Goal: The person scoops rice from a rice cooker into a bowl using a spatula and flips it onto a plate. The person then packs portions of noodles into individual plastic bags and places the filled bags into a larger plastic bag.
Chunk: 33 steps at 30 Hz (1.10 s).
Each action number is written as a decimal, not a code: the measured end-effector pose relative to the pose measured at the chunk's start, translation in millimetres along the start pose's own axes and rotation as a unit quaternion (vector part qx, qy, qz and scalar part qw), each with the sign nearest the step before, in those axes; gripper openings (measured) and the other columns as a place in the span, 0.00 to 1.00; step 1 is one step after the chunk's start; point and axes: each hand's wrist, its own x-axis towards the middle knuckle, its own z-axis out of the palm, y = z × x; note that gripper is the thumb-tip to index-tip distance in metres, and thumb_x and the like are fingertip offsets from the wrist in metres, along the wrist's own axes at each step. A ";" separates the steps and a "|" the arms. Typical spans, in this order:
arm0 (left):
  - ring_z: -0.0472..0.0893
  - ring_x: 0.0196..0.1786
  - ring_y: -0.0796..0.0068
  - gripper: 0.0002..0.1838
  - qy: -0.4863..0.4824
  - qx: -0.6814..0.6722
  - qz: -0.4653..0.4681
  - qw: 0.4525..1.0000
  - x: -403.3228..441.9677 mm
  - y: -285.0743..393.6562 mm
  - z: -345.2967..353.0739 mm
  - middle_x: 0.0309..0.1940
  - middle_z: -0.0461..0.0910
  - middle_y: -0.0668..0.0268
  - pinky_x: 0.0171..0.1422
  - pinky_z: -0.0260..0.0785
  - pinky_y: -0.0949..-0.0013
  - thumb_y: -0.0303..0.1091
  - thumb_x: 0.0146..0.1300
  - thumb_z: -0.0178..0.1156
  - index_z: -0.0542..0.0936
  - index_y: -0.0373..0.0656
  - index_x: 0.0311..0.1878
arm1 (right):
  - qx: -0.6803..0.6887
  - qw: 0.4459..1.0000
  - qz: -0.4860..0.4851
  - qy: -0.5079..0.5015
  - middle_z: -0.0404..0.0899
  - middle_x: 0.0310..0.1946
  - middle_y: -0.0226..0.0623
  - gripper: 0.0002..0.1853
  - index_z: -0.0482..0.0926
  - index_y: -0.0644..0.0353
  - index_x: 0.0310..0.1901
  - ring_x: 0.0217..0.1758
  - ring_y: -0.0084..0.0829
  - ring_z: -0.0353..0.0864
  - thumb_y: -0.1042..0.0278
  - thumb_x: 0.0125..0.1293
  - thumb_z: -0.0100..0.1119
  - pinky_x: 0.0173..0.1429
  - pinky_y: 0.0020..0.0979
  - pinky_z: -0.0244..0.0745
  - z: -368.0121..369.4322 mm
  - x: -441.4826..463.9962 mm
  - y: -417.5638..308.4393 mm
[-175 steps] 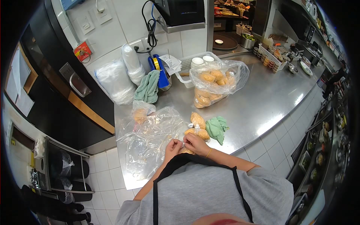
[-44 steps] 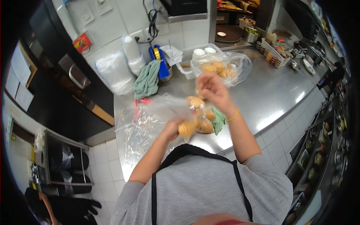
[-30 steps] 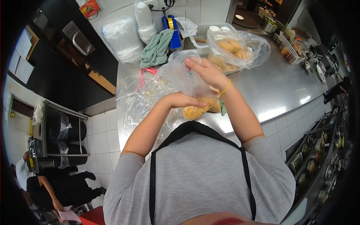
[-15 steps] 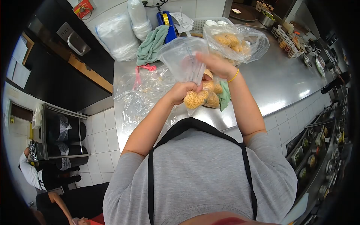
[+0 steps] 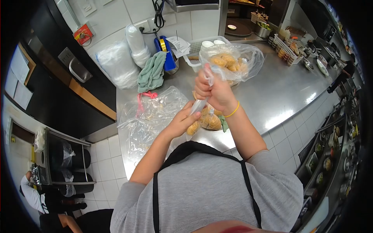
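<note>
My right hand (image 5: pixel 213 90), a yellow band at its wrist, is closed round the gathered upper part of a clear plastic bag (image 5: pixel 199 105). Lower down, my left hand (image 5: pixel 182 121) grips the same bag, its fingers wrapped about the narrowed neck. Yellow, noodle-like food (image 5: pixel 192 128) fills the bag's bottom, partly hidden by the left hand. Beside it on the steel counter (image 5: pixel 248 101) sits another filled bag (image 5: pixel 211 122), with a green cloth (image 5: pixel 223 123) partly behind it.
A large clear bag of yellow portions (image 5: pixel 229 64) lies behind my right hand. Crumpled clear plastic (image 5: pixel 151 120) with a pink tie (image 5: pixel 147 95) spreads at left. Farther back are a green towel (image 5: pixel 151 72), a blue tape dispenser (image 5: pixel 166 56) and packed plastic bags (image 5: pixel 118 64). Other people stand lower left.
My right hand has gone from open beside the bag's loose top to closed round it. The top is now gathered narrow. The camera view has shifted, so the counter sits lower.
</note>
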 end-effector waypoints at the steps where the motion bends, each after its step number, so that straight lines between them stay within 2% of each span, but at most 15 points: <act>1: 0.66 0.49 0.71 0.20 0.016 -0.007 0.049 0.999 -1.4 12.8 0.4 0.45 0.67 0.62 0.55 0.58 0.71 0.46 0.66 0.46 0.74 0.36 0.43 | -0.003 1.000 -0.006 -0.001 0.49 0.13 0.22 0.24 0.59 0.53 0.20 0.15 0.18 0.48 0.44 0.68 0.38 0.22 0.22 0.50 3.2 -1.9 -7.6; 2: 0.66 0.49 0.71 0.20 0.014 -0.006 0.053 0.999 -2.7 22.0 0.3 0.45 0.67 0.62 0.55 0.58 0.71 0.46 0.66 0.46 0.74 0.36 0.43 | 0.012 1.000 -0.027 0.009 0.48 0.12 0.22 0.24 0.57 0.53 0.20 0.14 0.18 0.45 0.44 0.68 0.37 0.21 0.22 0.47 8.4 -5.6 -14.8; 5: 0.65 0.52 0.67 0.19 0.017 0.093 0.112 0.989 -6.8 44.9 2.5 0.47 0.67 0.60 0.58 0.54 0.68 0.42 0.68 0.42 0.72 0.36 0.30 | 0.040 0.997 -0.065 0.015 0.47 0.12 0.22 0.25 0.56 0.52 0.19 0.14 0.18 0.43 0.43 0.68 0.35 0.20 0.22 0.44 14.6 -16.0 -29.0; 9: 0.64 0.52 0.60 0.16 0.031 0.166 0.177 0.970 -4.3 58.9 6.5 0.44 0.68 0.58 0.60 0.52 0.64 0.36 0.67 0.42 0.73 0.37 0.29 | 0.042 0.991 -0.127 0.013 0.47 0.12 0.21 0.25 0.55 0.51 0.19 0.12 0.17 0.41 0.44 0.69 0.30 0.18 0.21 0.41 15.4 -29.1 -43.3; 12: 0.64 0.55 0.60 0.17 0.027 0.164 0.189 0.968 -5.5 61.1 8.8 0.46 0.69 0.58 0.61 0.51 0.63 0.38 0.67 0.42 0.72 0.37 0.27 | 0.064 0.984 -0.156 0.055 0.46 0.12 0.20 0.24 0.55 0.51 0.19 0.12 0.16 0.40 0.45 0.69 0.32 0.17 0.21 0.39 14.9 -38.2 -50.8; 13: 0.66 0.49 0.65 0.18 0.034 0.181 0.197 0.963 -7.1 61.6 7.5 0.45 0.69 0.59 0.56 0.56 0.67 0.38 0.68 0.41 0.72 0.37 0.27 | 0.048 0.973 -0.203 0.101 0.47 0.13 0.20 0.24 0.55 0.50 0.19 0.13 0.16 0.41 0.45 0.69 0.33 0.18 0.21 0.40 7.4 -42.0 -59.6; 14: 0.66 0.49 0.65 0.18 0.033 0.182 0.200 0.962 -15.1 54.7 4.0 0.45 0.69 0.59 0.56 0.56 0.67 0.38 0.68 0.41 0.72 0.37 0.27 | 0.032 0.957 -0.249 0.147 0.47 0.13 0.20 0.24 0.55 0.50 0.19 0.13 0.17 0.42 0.45 0.69 0.35 0.18 0.20 0.41 -4.4 -47.4 -72.1; 16: 0.67 0.45 0.68 0.17 0.093 0.014 0.093 0.991 -29.6 32.7 -10.7 0.41 0.69 0.60 0.53 0.57 0.70 0.37 0.68 0.41 0.73 0.38 0.28 | -0.012 0.937 -0.297 0.181 0.47 0.13 0.19 0.23 0.55 0.50 0.19 0.13 0.16 0.43 0.45 0.68 0.37 0.18 0.20 0.40 -36.8 -60.7 -104.3; 17: 0.67 0.45 0.68 0.17 0.089 0.017 0.094 0.991 -29.0 30.3 -17.9 0.41 0.69 0.60 0.53 0.57 0.70 0.37 0.68 0.41 0.73 0.38 0.28 | -0.053 0.914 -0.338 0.216 0.47 0.13 0.18 0.23 0.56 0.50 0.19 0.14 0.15 0.43 0.46 0.68 0.38 0.19 0.19 0.40 -47.5 -63.5 -109.4; 19: 0.66 0.40 0.72 0.19 0.165 -0.049 0.066 0.983 -28.1 32.0 -23.7 0.37 0.67 0.61 0.47 0.57 0.72 0.38 0.69 0.40 0.72 0.39 0.26 | -0.095 0.961 -0.185 0.182 0.56 0.17 0.19 0.19 0.63 0.51 0.23 0.18 0.13 0.53 0.48 0.68 0.40 0.22 0.17 0.50 -65.7 -59.7 -80.5; 21: 0.64 0.36 0.75 0.20 0.204 -0.106 0.071 0.970 -21.8 49.8 -20.4 0.35 0.65 0.63 0.42 0.56 0.75 0.40 0.69 0.40 0.72 0.38 0.26 | -0.176 0.965 -0.127 0.149 0.66 0.25 0.23 0.16 0.69 0.54 0.42 0.26 0.15 0.63 0.49 0.69 0.40 0.30 0.17 0.62 -53.4 -47.9 -16.0; 23: 0.62 0.34 0.77 0.20 0.219 -0.143 0.088 0.961 -10.5 58.2 -9.9 0.34 0.64 0.65 0.39 0.55 0.76 0.40 0.69 0.39 0.72 0.37 0.28 | -0.209 0.962 -0.133 0.115 0.70 0.36 0.30 0.24 0.58 0.59 0.59 0.34 0.19 0.69 0.50 0.69 0.39 0.41 0.20 0.67 -15.8 -39.1 24.6; 26: 0.62 0.32 0.80 0.19 0.239 -0.154 0.125 0.951 -2.0 55.5 3.9 0.35 0.64 0.65 0.37 0.54 0.78 0.41 0.69 0.39 0.73 0.35 0.33 | -0.202 0.950 -0.223 0.085 0.69 0.43 0.33 0.28 0.51 0.61 0.63 0.41 0.21 0.70 0.54 0.68 0.43 0.46 0.22 0.66 22.8 -30.5 57.1; 29: 0.68 0.39 0.79 0.17 0.266 -0.104 0.182 0.941 -3.4 44.8 18.2 0.41 0.68 0.63 0.42 0.60 0.75 0.40 0.69 0.41 0.72 0.33 0.44 | -0.118 0.964 -0.177 0.158 0.59 0.58 0.41 0.30 0.47 0.66 0.64 0.61 0.28 0.60 0.64 0.67 0.48 0.63 0.27 0.54 53.9 -37.8 56.5; 33: 0.71 0.48 0.73 0.18 0.289 -0.148 0.225 0.919 -3.3 49.3 25.7 0.47 0.70 0.60 0.50 0.63 0.73 0.40 0.68 0.43 0.69 0.33 0.50 | -0.239 0.914 -0.266 0.193 0.59 0.59 0.42 0.31 0.47 0.67 0.64 0.63 0.27 0.57 0.64 0.67 0.48 0.64 0.27 0.53 67.7 -32.4 58.7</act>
